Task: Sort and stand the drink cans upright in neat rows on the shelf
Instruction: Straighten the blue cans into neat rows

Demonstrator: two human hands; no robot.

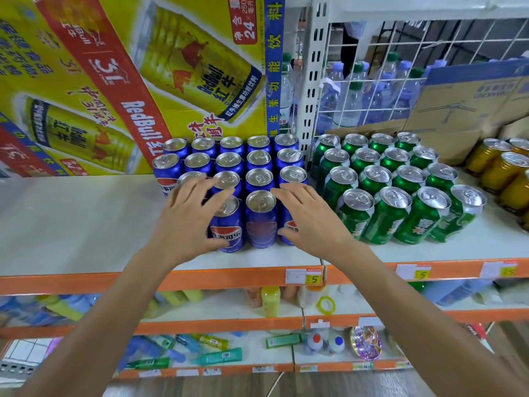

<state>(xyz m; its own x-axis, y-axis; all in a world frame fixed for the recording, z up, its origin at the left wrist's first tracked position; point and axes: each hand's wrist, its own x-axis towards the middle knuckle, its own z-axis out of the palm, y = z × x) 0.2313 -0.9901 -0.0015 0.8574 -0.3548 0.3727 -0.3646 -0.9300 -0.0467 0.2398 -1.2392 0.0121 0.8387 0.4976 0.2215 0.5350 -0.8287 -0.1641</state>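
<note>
Nearest, below the block of blue aluminium cola cans (259, 179), the lower shelves hold tubes, bottles and packets (217, 356) too blurred to name. Two bare forearms rise past them and over the orange front rail (86, 279), where small price tags (303, 275) sit just under the block. On the white shelf (71, 224), the left hand (187, 216) lies over the block's front-left corner with its fingers spread and lightly bent across the can tops. It hides the cans beneath, and whether its thumb presses a can side cannot be told. The right hand (310, 222) lies loosely splayed over the front-right corner, thumb beside a can's label, gripping nothing. Between the hands, one front can stands upright in plain sight. Behind it the block runs back in rows of five, though the covered corners make a full count impossible. Right of the block stand green aluminium cans (389, 216) in rows of four. Further right, golden-orange cans (501, 170) are cut off by the frame edge. Behind the block leans a large yellow printed cardboard drinks case (114, 81), its top out of frame. Behind and right of the block, a white perforated upright post (313, 81) and wire mesh partly screen clear plastic water bottles (352, 98) and a brown cardboard carton (463, 104).
</note>
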